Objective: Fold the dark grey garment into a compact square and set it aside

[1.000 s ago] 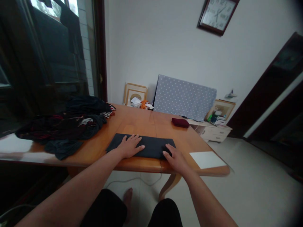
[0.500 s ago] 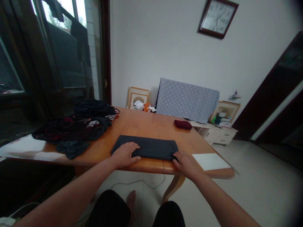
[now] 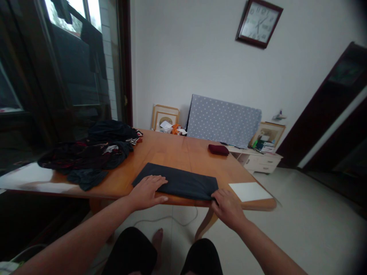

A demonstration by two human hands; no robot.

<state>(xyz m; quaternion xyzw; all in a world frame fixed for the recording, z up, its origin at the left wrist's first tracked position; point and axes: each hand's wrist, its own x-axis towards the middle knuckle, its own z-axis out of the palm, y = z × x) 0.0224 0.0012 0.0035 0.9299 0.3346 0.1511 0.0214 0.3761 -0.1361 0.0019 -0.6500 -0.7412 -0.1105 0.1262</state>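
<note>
Dark cloth (image 3: pixel 180 185) already folded into a strip on tabletop (image 3: pixel 172 152); left hand (image 3: pixel 147 191) flat, fingers spread; right hand (image 3: pixel 228 206) pinches its corner; clothes pile (image 3: pixel 91 152) unfolded.

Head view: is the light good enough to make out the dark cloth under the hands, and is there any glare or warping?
Head view: dim; the folded dark cloth shows little detail, window glare whitens the table at left, corners darken, straight lines bend outward.

dark folded cloth (image 3: pixel 183 184) flat along the table's near edge
</note>
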